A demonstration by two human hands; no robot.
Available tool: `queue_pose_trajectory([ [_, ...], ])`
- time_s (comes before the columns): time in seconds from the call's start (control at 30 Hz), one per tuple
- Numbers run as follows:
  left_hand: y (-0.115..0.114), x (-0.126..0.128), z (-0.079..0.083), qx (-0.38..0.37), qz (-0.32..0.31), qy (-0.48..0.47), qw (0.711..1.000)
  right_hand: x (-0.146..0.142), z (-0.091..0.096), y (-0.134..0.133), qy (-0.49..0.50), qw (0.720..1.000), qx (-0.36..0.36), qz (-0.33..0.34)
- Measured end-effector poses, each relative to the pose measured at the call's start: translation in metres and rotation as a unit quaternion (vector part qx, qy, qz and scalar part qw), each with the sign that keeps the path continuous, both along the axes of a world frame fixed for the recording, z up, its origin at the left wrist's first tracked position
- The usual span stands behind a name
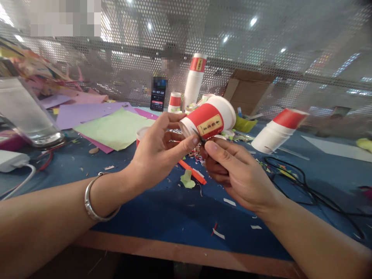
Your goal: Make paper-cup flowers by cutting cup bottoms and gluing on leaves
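My left hand (158,149), with a silver bangle on the wrist, grips a red and white paper cup (215,118) near its narrower end. The cup is tilted on its side above the table, its wider white end toward the right and a gold label facing me. My right hand (236,170) is closed around a small dark tool with a thin pointed blade (199,135); its handle is hidden by the fingers. The blade's tip touches or nearly touches the cup's white band beside the label. Below the hands lies an orange pen-like stick (193,171) next to a green paper scrap (187,179).
Stacked paper cups stand at the back (193,83) and lean at the right (277,131). Coloured paper sheets (116,126) and a glass of water (27,112) are at left. A phone (157,94) stands behind. A black cable (305,182) coils at right; paper scraps litter the table.
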State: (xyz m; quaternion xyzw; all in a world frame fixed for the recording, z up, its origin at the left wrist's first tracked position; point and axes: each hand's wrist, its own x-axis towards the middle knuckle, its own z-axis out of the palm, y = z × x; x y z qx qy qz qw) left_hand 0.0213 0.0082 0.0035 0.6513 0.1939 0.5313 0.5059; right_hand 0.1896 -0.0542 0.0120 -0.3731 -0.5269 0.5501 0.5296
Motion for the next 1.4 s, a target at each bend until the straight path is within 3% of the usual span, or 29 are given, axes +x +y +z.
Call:
queue_pose_trajectory([
  [0.53,-0.0008,0.0014,-0.0009,0.013,0.024,-0.011,1.000,-0.0007,-0.0021,0.0022,0.012,0.999,-0.022,-0.022],
  [1.13,-0.0013,0.0037,-0.0075,-0.093,-0.019,-0.026,0.995,-0.0003,-0.0008,0.0021,-0.008,0.999,-0.004,-0.032],
  [1.4,-0.0035,0.0055,-0.0074,-0.088,-0.011,-0.033,0.996,0.0007,0.0003,0.0010,-0.026,0.999,0.011,-0.040],
])
